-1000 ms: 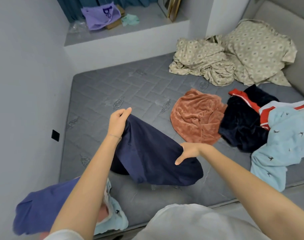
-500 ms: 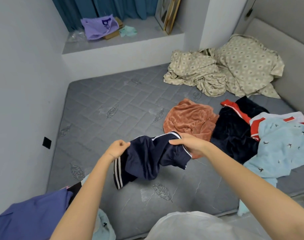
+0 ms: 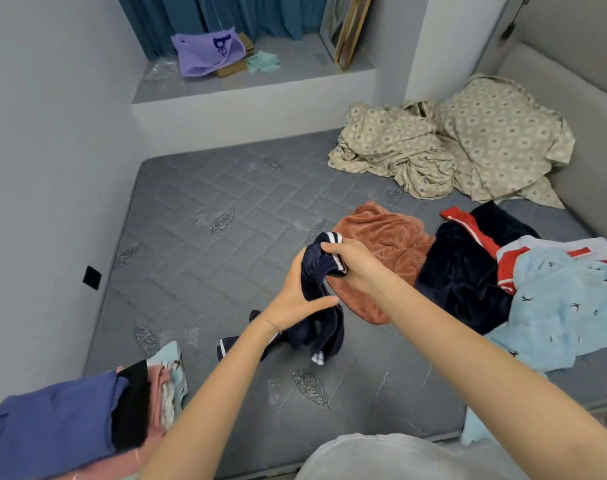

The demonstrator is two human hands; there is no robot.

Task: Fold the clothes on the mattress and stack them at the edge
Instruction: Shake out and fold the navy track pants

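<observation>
Left hand (image 3: 295,301) wraps the bunched navy shorts (image 3: 312,277) while right hand (image 3: 355,266) pinches their striped edge above the mattress (image 3: 208,278).

Bunched navy shorts (image 3: 326,327) with white stripes hang over the grey mattress (image 3: 208,271).

The dark navy garment with white stripes (image 3: 324,332), spread wide between two separated hands a second ago, is now gathered into a narrow bunch. The left hand (image 3: 296,296) and right hand (image 3: 350,265) have drawn close together, both gripping its upper end, while its loose striped ends dangle below them.
</observation>
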